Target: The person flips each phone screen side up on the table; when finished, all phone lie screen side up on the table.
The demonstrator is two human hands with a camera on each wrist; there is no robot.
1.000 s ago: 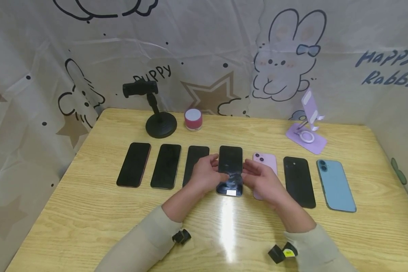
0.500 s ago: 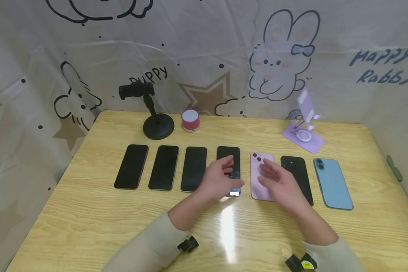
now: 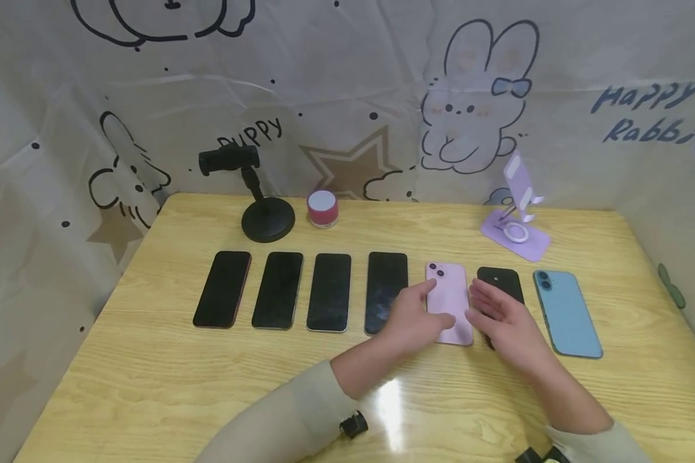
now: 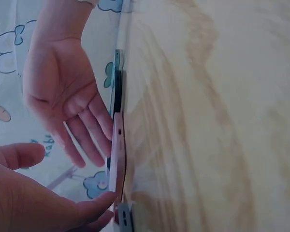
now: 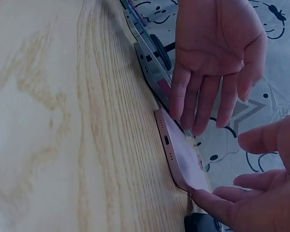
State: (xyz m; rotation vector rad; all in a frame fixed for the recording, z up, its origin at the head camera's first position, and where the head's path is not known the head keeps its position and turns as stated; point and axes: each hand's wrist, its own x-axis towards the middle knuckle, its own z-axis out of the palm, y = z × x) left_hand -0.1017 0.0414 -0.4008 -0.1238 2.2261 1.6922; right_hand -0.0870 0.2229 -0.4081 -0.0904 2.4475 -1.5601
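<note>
A pink smartphone (image 3: 450,292) lies back up on the wooden table, its camera lenses at the far left corner. My left hand (image 3: 412,319) is at its left edge with fingers extended, the thumb over the lower part of the back. At the right edge is my right hand (image 3: 508,326), palm turned inward and fingers loosely straight. In the right wrist view, right fingertips touch or nearly touch the edge of the phone (image 5: 179,152). Behind the left hand, a black smartphone (image 3: 385,276) is partly covered. The right hand partly hides another black phone (image 3: 498,276).
More dark phones (image 3: 329,292) lie in the row to the left, and a blue phone (image 3: 569,315) is at its right end. Behind stand a black phone stand (image 3: 268,220), a small pink round speaker-like object (image 3: 322,209) and a purple phone stand (image 3: 518,231).
Both hands have moved right, from the sides of the black phone to the sides of the pink one. The phones appear to stay in their row.
</note>
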